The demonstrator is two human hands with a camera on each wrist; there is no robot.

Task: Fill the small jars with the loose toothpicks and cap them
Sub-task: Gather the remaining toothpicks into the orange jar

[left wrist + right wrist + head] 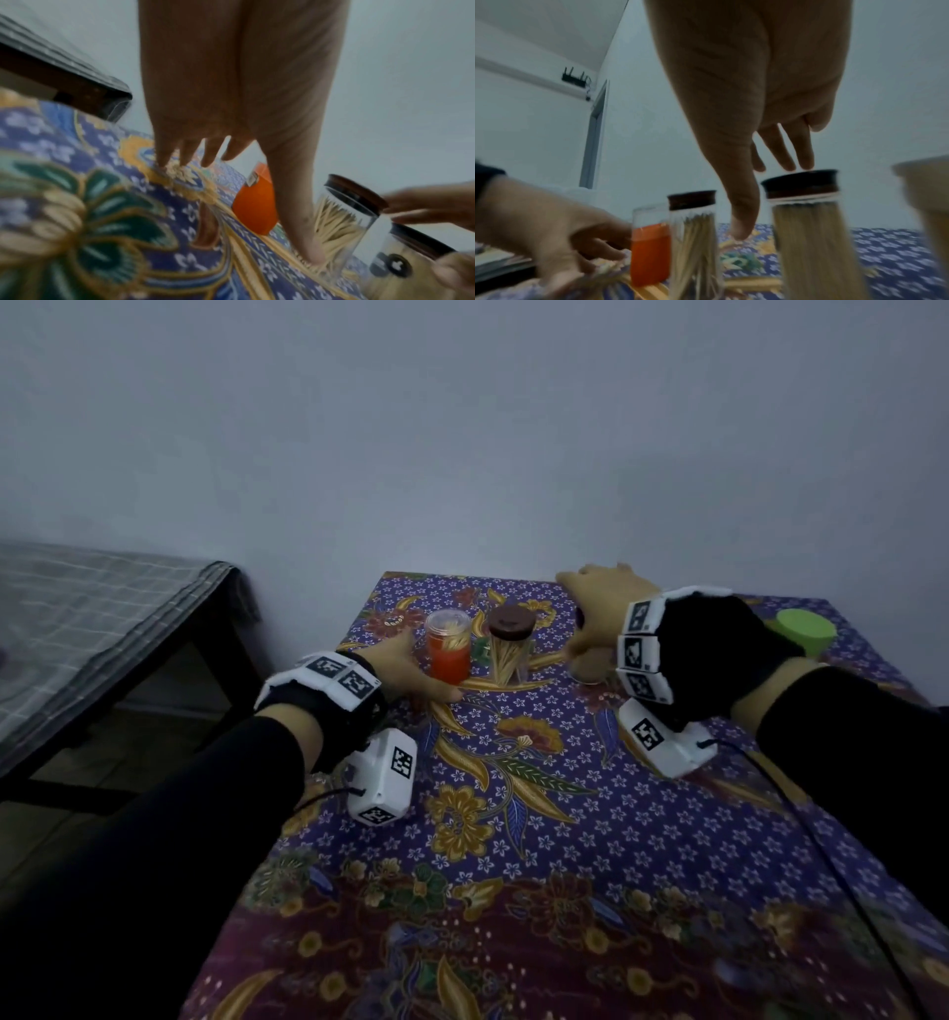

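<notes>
Evidently finishing: the left hand (411,672), fingers spread and holding nothing, flanks the orange-labelled clear plastic jar (448,647), uncapped; it needs capping next. Beyond, the right hand (595,618) hangs loose over a brown-lidded glass jar of toothpicks (805,219).

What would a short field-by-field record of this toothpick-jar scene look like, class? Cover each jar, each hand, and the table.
orange jar: upright, no dark cap, toothpicks inside
middle jar: clear, brown cap on, toothpicks inside
third jar: clear, dark cap on, packed with toothpicks
left hand: fingers straight, beside the orange jar, fingertips on the cloth
right hand: fingers straight, over the third jar's cap
tablecloth: purple floral
green object: far right on the table, untouched
</notes>
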